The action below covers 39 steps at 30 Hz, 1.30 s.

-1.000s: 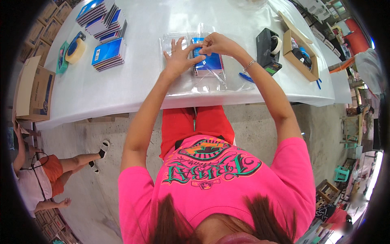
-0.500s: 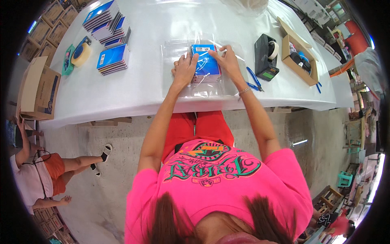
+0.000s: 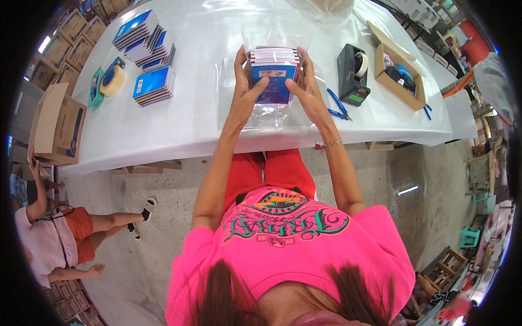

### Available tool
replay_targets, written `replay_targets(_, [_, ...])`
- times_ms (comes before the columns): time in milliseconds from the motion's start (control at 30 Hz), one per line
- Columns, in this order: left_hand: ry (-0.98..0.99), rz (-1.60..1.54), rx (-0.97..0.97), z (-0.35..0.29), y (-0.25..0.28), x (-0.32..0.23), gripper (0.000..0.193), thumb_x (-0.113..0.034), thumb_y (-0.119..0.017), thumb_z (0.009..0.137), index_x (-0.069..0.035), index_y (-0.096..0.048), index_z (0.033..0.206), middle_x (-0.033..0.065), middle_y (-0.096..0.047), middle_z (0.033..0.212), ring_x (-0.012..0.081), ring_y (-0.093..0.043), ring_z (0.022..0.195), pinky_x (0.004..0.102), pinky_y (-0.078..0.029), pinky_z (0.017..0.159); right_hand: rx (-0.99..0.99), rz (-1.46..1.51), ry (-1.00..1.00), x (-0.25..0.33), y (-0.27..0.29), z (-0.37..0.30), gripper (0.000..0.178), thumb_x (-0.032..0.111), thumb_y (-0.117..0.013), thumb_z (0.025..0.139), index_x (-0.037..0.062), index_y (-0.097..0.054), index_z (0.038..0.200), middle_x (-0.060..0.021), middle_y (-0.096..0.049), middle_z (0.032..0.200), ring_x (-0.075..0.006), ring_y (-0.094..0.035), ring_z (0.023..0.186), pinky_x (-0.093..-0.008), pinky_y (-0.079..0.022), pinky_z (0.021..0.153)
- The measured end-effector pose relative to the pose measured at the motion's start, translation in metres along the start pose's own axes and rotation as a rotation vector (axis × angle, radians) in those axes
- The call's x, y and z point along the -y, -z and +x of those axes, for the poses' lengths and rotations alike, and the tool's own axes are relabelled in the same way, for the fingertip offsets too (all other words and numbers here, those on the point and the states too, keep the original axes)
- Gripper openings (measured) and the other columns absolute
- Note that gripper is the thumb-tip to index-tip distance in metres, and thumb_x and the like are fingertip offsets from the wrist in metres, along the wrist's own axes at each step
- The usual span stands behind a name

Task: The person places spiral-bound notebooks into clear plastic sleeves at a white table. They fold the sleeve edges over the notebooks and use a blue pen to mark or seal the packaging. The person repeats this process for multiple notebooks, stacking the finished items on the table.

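Observation:
Between my two hands a stack of blue spiral notebooks (image 3: pixel 274 89) stands tilted up, wrapped in a clear plastic bag (image 3: pixel 278 117). The far edges of the pages show above the blue cover. My left hand (image 3: pixel 247 87) grips the stack's left side, its thumb on the cover. On the opposite side my right hand (image 3: pixel 309 89) holds it likewise, thumb pressed on the front. More clear plastic lies flat on the table under the stack. Blue nippers (image 3: pixel 338 106) rest on the table to the right of my right hand.
Notebook piles (image 3: pixel 152 87) stand at the left, near a tape roll (image 3: pixel 113 81) and a green basket (image 3: pixel 96 89). To the right are a black tape dispenser (image 3: pixel 353 76) and an open carton (image 3: pixel 399 76) of supplies. Another person (image 3: pixel 60 239) is at the left by a cardboard box (image 3: pixel 57 127).
The notebook stack, lying flat before, is now lifted and tilted up in the bag. Both hands have moved from its top to grip its sides.

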<state>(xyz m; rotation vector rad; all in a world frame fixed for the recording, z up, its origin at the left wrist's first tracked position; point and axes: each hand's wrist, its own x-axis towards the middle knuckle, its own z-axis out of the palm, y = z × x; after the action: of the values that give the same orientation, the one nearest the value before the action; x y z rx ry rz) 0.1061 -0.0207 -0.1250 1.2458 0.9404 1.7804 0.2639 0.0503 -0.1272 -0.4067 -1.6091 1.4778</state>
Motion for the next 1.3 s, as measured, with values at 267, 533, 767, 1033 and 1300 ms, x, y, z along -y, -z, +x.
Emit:
replay_targets(267, [-0.091, 0.237, 0.010, -0.014, 0.026, 0.063, 0.089, -0.025, -0.067, 0.087, -0.005, -0.010, 0.152, 0.0179, -0.020, 0.150, 0.0313, -0.022, 0.141, 0.0419, -0.021, 0.115, -0.040, -0.127, 0.024, -0.053, 0.007, -0.010, 0.095, 0.029, -0.070, 0.087, 0.0108, -0.005, 0.153, -0.0193, -0.013, 0.156, -0.0340, -0.019, 0.144, -0.0427, -0.021, 0.117])
replay_targets(533, [-0.345, 0.704, -0.159, -0.002, 0.026, 0.026, 0.074, -0.019, -0.083, 0.072, -0.009, -0.044, 0.134, 0.0111, -0.045, 0.128, 0.0248, -0.047, 0.118, 0.0395, -0.042, 0.097, -0.074, -0.446, 0.193, -0.045, 0.012, -0.012, 0.072, 0.029, -0.072, 0.085, 0.0159, -0.032, 0.144, -0.0126, -0.026, 0.148, -0.0306, -0.031, 0.138, -0.0451, -0.029, 0.113])
replay_targets(767, [-0.416, 0.846, -0.019, 0.019, 0.033, 0.011, 0.035, -0.017, -0.083, 0.068, -0.010, -0.071, 0.100, 0.0063, -0.059, 0.106, 0.0228, -0.054, 0.104, 0.0349, -0.046, 0.087, -0.126, -0.574, 0.258, -0.030, 0.007, -0.002, 0.036, 0.026, -0.072, 0.083, 0.0118, -0.064, 0.116, -0.0130, -0.046, 0.132, -0.0279, -0.037, 0.130, -0.0424, -0.036, 0.102])
replay_targets(1033, [-0.171, 0.746, 0.310, 0.046, 0.047, -0.016, 0.022, -0.017, -0.078, 0.076, -0.006, -0.074, 0.095, 0.0058, -0.066, 0.088, 0.0150, -0.058, 0.083, 0.0301, -0.048, 0.078, -0.169, -0.465, 0.235, -0.028, 0.008, 0.018, 0.018, 0.021, -0.072, 0.081, 0.0059, -0.068, 0.090, -0.0116, -0.050, 0.114, -0.0230, -0.048, 0.111, -0.0347, -0.042, 0.089])
replay_targets(1300, [0.076, 0.795, 0.501, 0.070, 0.046, -0.038, 0.022, -0.020, -0.069, 0.083, -0.001, -0.069, 0.093, 0.0056, -0.066, 0.080, 0.0140, -0.057, 0.072, 0.0273, -0.046, 0.068, -0.174, -0.398, 0.160, -0.017, 0.002, 0.024, 0.017, 0.018, -0.071, 0.084, 0.0019, -0.066, 0.085, -0.0090, -0.046, 0.111, -0.0169, -0.052, 0.100, -0.0309, -0.047, 0.083])
